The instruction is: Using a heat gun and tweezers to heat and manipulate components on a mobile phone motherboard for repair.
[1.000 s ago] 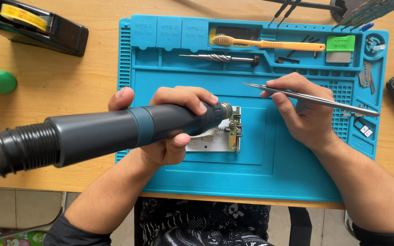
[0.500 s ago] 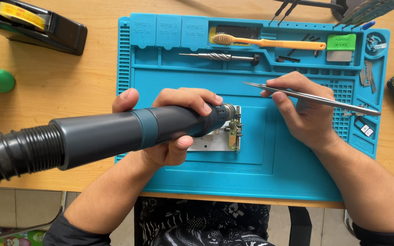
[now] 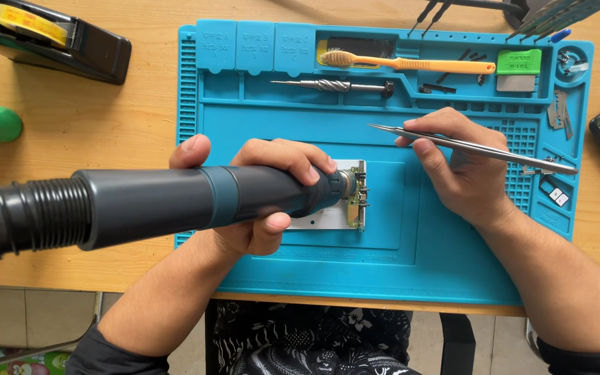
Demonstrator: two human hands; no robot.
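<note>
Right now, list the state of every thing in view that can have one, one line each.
Left hand: gripping the hot-air tool.
Hot-air tool: held level, nozzle over the circuit board.
Circuit board: flat on the blue mat, partly hidden.
Right hand: holding the tweezers.
Tweezers: lifted, tips off the board.
Toothbrush: lying in the mat's tray.
Tape dispenser: standing, unused.

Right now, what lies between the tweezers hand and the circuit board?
In the head view, only bare blue mat lies between the right hand and the circuit board.
</note>
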